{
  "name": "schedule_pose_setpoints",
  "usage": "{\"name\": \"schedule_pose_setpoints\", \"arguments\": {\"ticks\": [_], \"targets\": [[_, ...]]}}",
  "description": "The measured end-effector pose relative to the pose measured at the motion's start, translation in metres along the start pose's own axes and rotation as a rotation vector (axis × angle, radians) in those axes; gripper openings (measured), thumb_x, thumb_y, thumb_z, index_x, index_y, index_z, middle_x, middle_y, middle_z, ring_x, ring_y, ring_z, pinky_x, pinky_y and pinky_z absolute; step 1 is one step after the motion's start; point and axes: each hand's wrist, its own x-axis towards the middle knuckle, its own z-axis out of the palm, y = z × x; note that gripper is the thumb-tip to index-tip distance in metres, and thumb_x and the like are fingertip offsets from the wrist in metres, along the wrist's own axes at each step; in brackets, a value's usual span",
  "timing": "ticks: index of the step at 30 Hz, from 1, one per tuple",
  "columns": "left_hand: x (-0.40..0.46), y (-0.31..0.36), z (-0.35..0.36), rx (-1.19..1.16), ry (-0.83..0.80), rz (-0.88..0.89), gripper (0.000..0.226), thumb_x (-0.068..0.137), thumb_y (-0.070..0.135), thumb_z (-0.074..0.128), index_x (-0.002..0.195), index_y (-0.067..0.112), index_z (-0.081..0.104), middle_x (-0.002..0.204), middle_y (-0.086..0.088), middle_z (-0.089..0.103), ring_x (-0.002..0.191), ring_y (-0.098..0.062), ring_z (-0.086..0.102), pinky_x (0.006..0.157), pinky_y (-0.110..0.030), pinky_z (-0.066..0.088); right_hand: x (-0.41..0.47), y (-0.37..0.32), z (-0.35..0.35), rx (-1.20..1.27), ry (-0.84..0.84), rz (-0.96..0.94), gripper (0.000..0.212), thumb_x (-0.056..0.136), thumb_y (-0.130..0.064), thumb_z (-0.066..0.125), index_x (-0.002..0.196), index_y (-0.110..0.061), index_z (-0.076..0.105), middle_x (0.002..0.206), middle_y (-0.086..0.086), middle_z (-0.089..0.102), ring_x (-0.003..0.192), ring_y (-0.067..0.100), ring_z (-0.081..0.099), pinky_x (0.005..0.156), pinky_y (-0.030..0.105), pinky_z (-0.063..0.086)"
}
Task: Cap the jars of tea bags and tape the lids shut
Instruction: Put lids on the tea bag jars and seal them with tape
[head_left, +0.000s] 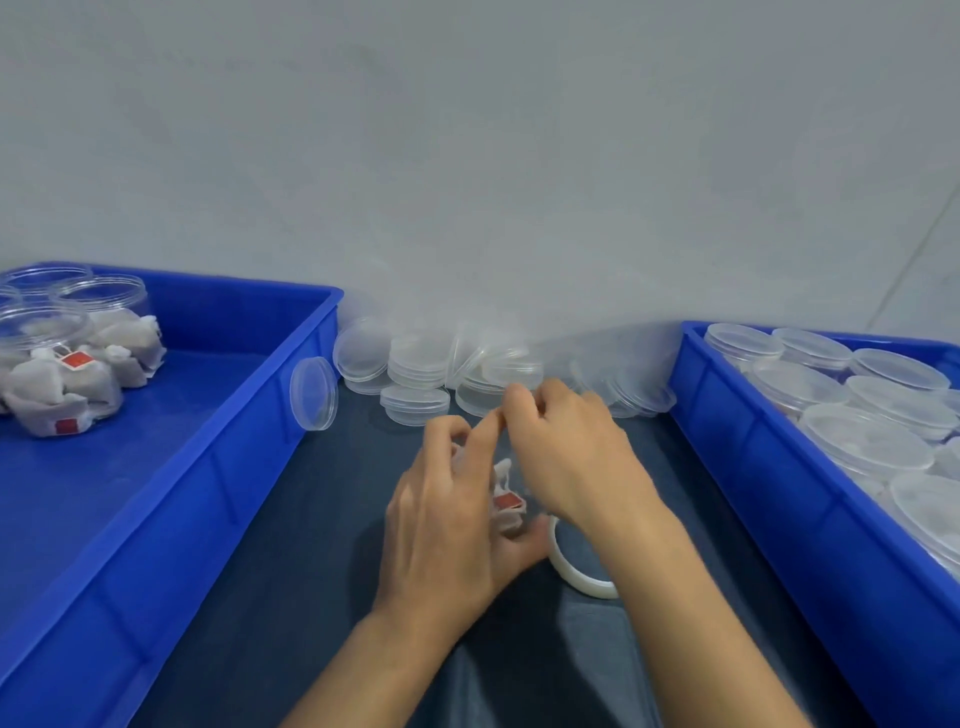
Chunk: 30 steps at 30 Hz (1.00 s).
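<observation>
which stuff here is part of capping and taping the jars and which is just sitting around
In use: left hand holding the jar of tea bags; right hand; tape roll; loose lids.
Waiting: uncapped jars in left bin; capped jars in right bin.

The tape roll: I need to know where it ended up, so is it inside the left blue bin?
No, the tape roll lies on the dark mat between the two bins, under the right forearm.

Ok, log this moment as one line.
both hands on jar of tea bags | tape roll beside | loose lids behind | uncapped jars in left bin
</observation>
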Motion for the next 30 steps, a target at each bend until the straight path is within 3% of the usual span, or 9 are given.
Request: {"name": "schedule_pose_setpoints", "arguments": {"ticks": [3, 5, 7, 10, 16, 21, 24, 26, 30], "targets": [[-0.005, -0.002, 0.001, -0.114, 0.029, -0.062, 0.082, 0.064, 0.056, 0.074, 0.140, 0.041, 0.048, 0.121, 0.012, 0.050, 0.086, -0.012, 0.065, 0.065, -0.027, 0.054, -0.005, 0.000, -0.014, -0.032, -0.050, 0.052, 0.073, 0.086, -0.079, 0.019, 0.116, -0.026, 0.060, 0.120, 0.004, 0.057, 0.109, 0.031, 0.053, 0.088, 0.045, 0.041], [0.000, -0.015, -0.005, -0.589, -0.096, -0.245, 0.078, 0.062, 0.052, 0.084, 0.134, 0.043, 0.054, 0.123, 0.010, 0.059, 0.102, -0.013, 0.068, 0.078, -0.019, 0.055, -0.011, 0.006, -0.033, 0.072, -0.158, -0.027, 0.082, 0.074, -0.098, 0.027, 0.111, -0.033, 0.061, 0.112, -0.008, 0.062, 0.103, 0.015, 0.061, 0.088, 0.040, 0.048], [0.003, -0.029, -0.012, -0.911, -0.250, -0.321, 0.074, 0.065, 0.045, 0.087, 0.132, 0.031, 0.060, 0.123, -0.004, 0.067, 0.112, -0.024, 0.070, 0.089, -0.030, 0.059, -0.020, 0.011, -0.039, 0.105, -0.201, -0.065, 0.081, 0.066, -0.103, 0.036, 0.103, -0.034, 0.058, 0.100, -0.014, 0.067, 0.091, 0.007, 0.063, 0.076, 0.034, 0.048], [-0.007, -0.023, -0.011, -0.835, -0.239, -0.233, 0.082, 0.069, 0.033, 0.090, 0.143, 0.037, 0.054, 0.134, 0.000, 0.064, 0.119, -0.023, 0.068, 0.095, -0.046, 0.061, -0.031, 0.015, -0.026, -0.011, -0.093, -0.006, 0.078, 0.064, -0.102, 0.033, 0.090, -0.031, 0.052, 0.086, -0.012, 0.063, 0.084, 0.014, 0.059, 0.066, 0.037, 0.040], [-0.016, -0.004, -0.006, -0.408, -0.087, -0.133, 0.099, 0.058, 0.056, 0.079, 0.140, 0.071, 0.026, 0.127, 0.032, 0.044, 0.097, 0.003, 0.063, 0.066, -0.016, 0.052, -0.049, 0.005, -0.014, -0.191, 0.127, 0.016, 0.080, 0.069, -0.098, 0.016, 0.084, -0.024, 0.044, 0.077, -0.005, 0.056, 0.074, 0.024, 0.049, 0.062, 0.042, 0.031], [-0.018, -0.006, -0.005, -0.533, -0.066, -0.225, 0.091, 0.062, 0.061, 0.087, 0.137, 0.060, 0.035, 0.130, 0.025, 0.048, 0.110, -0.002, 0.064, 0.083, -0.017, 0.054, -0.056, 0.032, -0.023, 0.272, -0.071, 0.081, 0.081, 0.075, -0.101, 0.010, 0.100, -0.038, 0.053, 0.092, -0.009, 0.067, 0.094, 0.014, 0.061, 0.083, 0.040, 0.045], [-0.018, -0.012, -0.010, -0.472, -0.073, -0.314, 0.092, 0.061, 0.069, 0.084, 0.139, 0.057, 0.036, 0.133, 0.029, 0.058, 0.112, 0.007, 0.062, 0.089, -0.017, 0.050, -0.059, 0.061, -0.014, 0.150, -0.002, 0.054, 0.058, 0.091, -0.082, 0.031, 0.119, -0.038, 0.055, 0.091, -0.012, 0.066, 0.096, 0.010, 0.061, 0.084, 0.037, 0.046], [-0.018, -0.012, -0.013, -0.460, -0.078, -0.339, 0.089, 0.062, 0.068, 0.084, 0.136, 0.055, 0.037, 0.130, 0.038, 0.058, 0.112, 0.017, 0.058, 0.087, -0.010, 0.046, -0.063, 0.077, -0.002, -0.111, 0.027, -0.046, 0.038, 0.092, -0.068, 0.049, 0.106, -0.033, 0.059, 0.090, -0.015, 0.060, 0.096, 0.012, 0.055, 0.081, 0.034, 0.045], [-0.018, -0.010, -0.013, -0.410, -0.126, -0.330, 0.092, 0.065, 0.067, 0.082, 0.142, 0.055, 0.033, 0.135, 0.037, 0.056, 0.114, 0.016, 0.057, 0.088, -0.019, 0.048, -0.073, 0.093, 0.020, -0.272, -0.012, -0.263, 0.028, 0.088, -0.051, 0.062, 0.081, -0.029, 0.048, 0.082, -0.019, 0.048, 0.084, 0.013, 0.047, 0.071, 0.031, 0.040]]}}
